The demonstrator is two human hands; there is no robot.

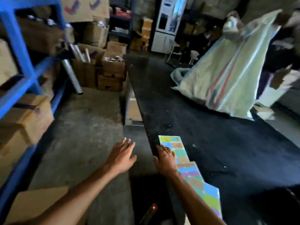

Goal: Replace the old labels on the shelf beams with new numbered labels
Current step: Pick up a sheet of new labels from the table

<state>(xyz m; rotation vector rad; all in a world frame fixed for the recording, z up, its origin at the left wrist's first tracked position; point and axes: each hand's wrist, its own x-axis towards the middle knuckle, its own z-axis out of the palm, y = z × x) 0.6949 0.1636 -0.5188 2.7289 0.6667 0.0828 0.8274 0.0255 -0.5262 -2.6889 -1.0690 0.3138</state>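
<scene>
Sheets of coloured numbered labels [177, 144] lie in an overlapping row along the near left edge of a long black table [203, 127]. My right hand [165, 158] rests flat on the table edge, its fingers touching the top label sheet. My left hand [122, 155] hovers open over the concrete floor just left of the table, fingers spread, holding nothing. A blue metal shelf [24, 65] with its beams stands at the far left, loaded with cardboard boxes. The picture is blurred, so the label numbers cannot be read.
Cardboard boxes [112, 73] and shiny film rolls [72, 75] crowd the aisle end. A large pale striped sack [227, 75] lies on the table's far right, with a person [282, 51] beside it. A flat cardboard piece [37, 203] lies on the floor at lower left.
</scene>
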